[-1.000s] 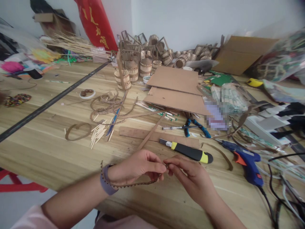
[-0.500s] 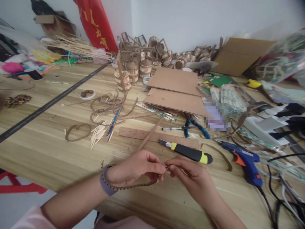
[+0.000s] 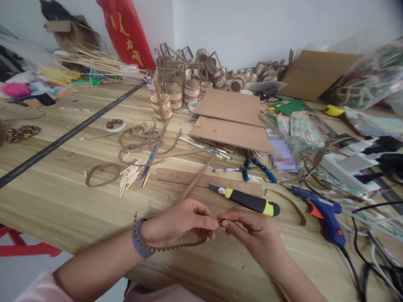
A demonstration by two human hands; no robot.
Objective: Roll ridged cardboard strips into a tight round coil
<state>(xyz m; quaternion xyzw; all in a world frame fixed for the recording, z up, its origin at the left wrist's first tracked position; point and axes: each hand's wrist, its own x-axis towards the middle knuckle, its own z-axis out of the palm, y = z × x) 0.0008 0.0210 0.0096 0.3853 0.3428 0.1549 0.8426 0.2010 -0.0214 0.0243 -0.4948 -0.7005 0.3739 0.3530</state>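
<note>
Pinching ridged strip [image 3: 185, 246] | left hand [image 3: 189, 220]: gripping it | right hand [image 3: 250, 230]: closed on it too | knife [image 3: 247, 200]: on tabletop [image 3: 78, 209], just beyond

The wooden table [image 3: 72, 214] bears a utility knife [image 3: 252, 202], a glue gun [image 3: 329, 216] and short wooden sticks [image 3: 128, 178].

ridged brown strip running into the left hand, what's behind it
Visible behind the ridged brown strip are the purple wristband, part of the left wrist and the wooden tabletop. The bits directly behind it are covered, so the wristband shows only on either side.
</note>
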